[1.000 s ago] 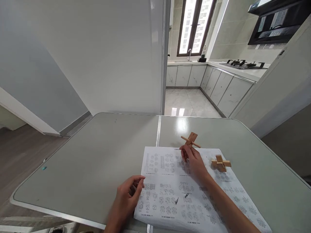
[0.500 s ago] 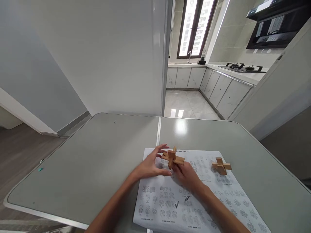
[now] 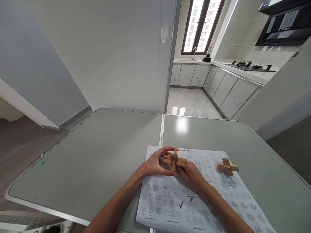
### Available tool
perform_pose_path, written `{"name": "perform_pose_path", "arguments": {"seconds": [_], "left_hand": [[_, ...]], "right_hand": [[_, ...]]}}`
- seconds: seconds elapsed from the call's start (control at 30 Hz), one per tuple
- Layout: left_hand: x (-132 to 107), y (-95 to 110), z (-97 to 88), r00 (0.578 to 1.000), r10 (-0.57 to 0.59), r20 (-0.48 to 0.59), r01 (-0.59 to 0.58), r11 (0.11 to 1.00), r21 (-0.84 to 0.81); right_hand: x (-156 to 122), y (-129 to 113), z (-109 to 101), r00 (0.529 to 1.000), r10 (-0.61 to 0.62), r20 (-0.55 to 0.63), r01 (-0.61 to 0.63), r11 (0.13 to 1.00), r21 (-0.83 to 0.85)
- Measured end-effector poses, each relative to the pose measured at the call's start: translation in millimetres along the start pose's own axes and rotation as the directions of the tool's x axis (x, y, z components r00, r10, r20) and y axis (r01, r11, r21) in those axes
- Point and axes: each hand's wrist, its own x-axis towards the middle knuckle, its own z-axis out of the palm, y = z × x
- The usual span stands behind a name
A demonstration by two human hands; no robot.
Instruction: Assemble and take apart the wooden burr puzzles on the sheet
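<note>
A wooden burr puzzle [image 3: 174, 158], made of crossed interlocking bars, is held just above a printed sheet [image 3: 155, 207]. My left hand [image 3: 156, 162] curves round its left side, fingertips at the top end of the upright bar and thumb at the bottom end. From the lower right, my right hand [image 3: 191, 173] grips the same puzzle; its fingertips are partly hidden behind the wood. Another wooden burr puzzle [image 3: 227, 167] rests on the sheet's right part. Rows of small diagrams and a few dark marks cover the paper.
The grey table [image 3: 85, 168] has a pale seam [image 3: 162, 129] across it and a rounded metal edge. A small teal bit [image 3: 41, 163] lies near the left edge. Beyond stand a white wall panel [image 3: 121, 58] and a kitchen with cabinets [image 3: 233, 92].
My left fingers and thumb have closed from a wide spread onto the ends of the upright bar. The puzzle has turned slightly, and the whole view has shifted a little.
</note>
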Motion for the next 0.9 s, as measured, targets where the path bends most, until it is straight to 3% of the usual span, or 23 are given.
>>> {"name": "perform_pose_path", "arguments": {"seconds": [0.13,0.37,0.67,0.9], "left_hand": [[-0.9,5.3,2.0,1.000,0.004,-0.031,-0.003,0.999,0.053],[-2.0,5.3,0.9,0.982,0.015,-0.189,0.026,0.977,0.214],[-1.8,0.6,4.5,0.987,0.066,-0.144,-0.013,0.939,0.343],[-3.4,0.0,8.4,0.974,0.165,-0.157,-0.082,0.897,0.434]], "right_hand": [[1.4,-8.2,-3.4,0.998,0.056,0.010,-0.057,0.993,0.107],[0.7,-11.6,-14.2,0.979,0.204,-0.022,-0.180,0.905,0.386],[4.2,-13.9,-13.5,0.952,0.307,0.011,-0.262,0.793,0.550],[4.8,-11.8,-10.5,0.944,0.327,-0.031,-0.252,0.782,0.570]]}}
